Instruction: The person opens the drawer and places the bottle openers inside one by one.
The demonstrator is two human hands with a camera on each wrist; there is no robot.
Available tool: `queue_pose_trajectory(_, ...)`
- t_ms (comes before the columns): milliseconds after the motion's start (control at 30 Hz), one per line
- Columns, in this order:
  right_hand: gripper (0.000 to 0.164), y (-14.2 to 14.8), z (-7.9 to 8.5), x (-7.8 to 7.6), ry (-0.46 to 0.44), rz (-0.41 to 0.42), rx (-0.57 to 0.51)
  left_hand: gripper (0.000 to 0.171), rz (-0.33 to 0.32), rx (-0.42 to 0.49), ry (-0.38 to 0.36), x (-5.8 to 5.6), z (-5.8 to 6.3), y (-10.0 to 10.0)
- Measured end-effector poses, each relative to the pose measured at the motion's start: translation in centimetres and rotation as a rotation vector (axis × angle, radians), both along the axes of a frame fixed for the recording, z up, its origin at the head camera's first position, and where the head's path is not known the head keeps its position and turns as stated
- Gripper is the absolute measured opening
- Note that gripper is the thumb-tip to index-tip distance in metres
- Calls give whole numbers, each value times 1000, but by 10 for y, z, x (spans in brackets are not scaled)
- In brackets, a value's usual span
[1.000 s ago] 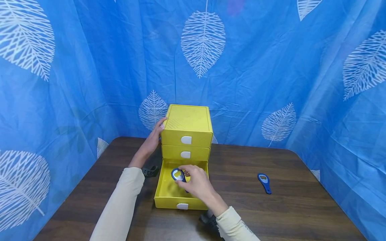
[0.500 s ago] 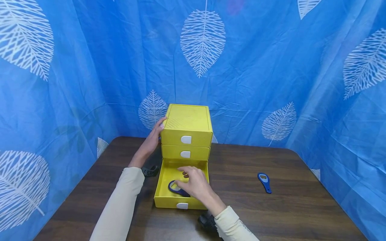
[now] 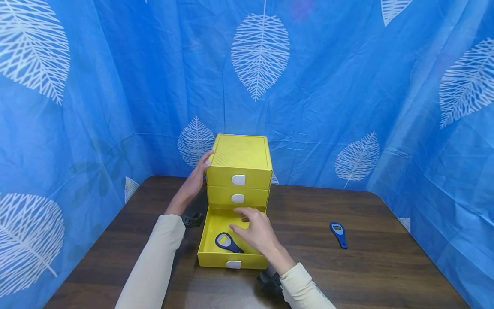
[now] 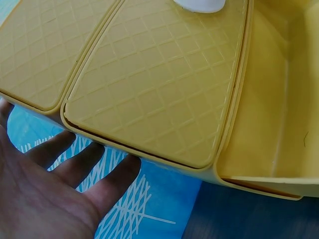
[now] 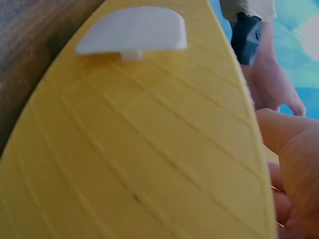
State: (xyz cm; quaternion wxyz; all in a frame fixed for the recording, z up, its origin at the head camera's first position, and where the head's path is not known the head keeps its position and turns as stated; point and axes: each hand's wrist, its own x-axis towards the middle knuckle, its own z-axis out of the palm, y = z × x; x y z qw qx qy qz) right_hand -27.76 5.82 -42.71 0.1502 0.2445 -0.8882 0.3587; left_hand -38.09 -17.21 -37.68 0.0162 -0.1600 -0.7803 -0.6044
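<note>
A yellow three-drawer unit point(image 3: 243, 150) stands on the table, its bottom drawer point(image 3: 211, 260) pulled out. Inside that drawer, towards the front, lies a blue bottle opener point(image 3: 233, 246) with a pale oval head. My right hand point(image 3: 257, 231) hovers over the drawer's right side, fingers apart and slightly bent, holding nothing. Against the unit's left side rests my left hand point(image 3: 193, 182); in the left wrist view its fingers point(image 4: 117, 181) are extended along the edge. The right wrist view is mostly filled by a yellow drawer front point(image 5: 139, 149) with a white handle point(image 5: 137, 31).
Another blue bottle opener point(image 3: 341, 238) lies on the dark wooden table point(image 3: 386, 257), right of the unit. The upper two drawers, with white handles point(image 3: 238, 179), are closed. A blue curtain point(image 3: 316, 86) with white leaves hangs behind and around the table.
My right hand held the bottle opener above the bottom drawer, then let it go. The opener now lies on the drawer floor; the hand has moved slightly up and right. The left hand stays put.
</note>
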Motion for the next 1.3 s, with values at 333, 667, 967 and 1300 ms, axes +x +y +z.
queue_pose_trajectory(333,38,21,5,-5,70,-46,-69,64,11,-21,-9,0,0,0)
queue_pose_trajectory(667,39,38,8,-10,95,-108,-39,65,6,-3,5,0,1,-1)
queue_pose_trajectory(967,40,54,5,-9,49,-173,-15,65,4,0,6,-1,0,-1)
queue_pose_trajectory(1300,43,84,1,-10,-14,-246,-8,65,2,-7,9,2,2,1)
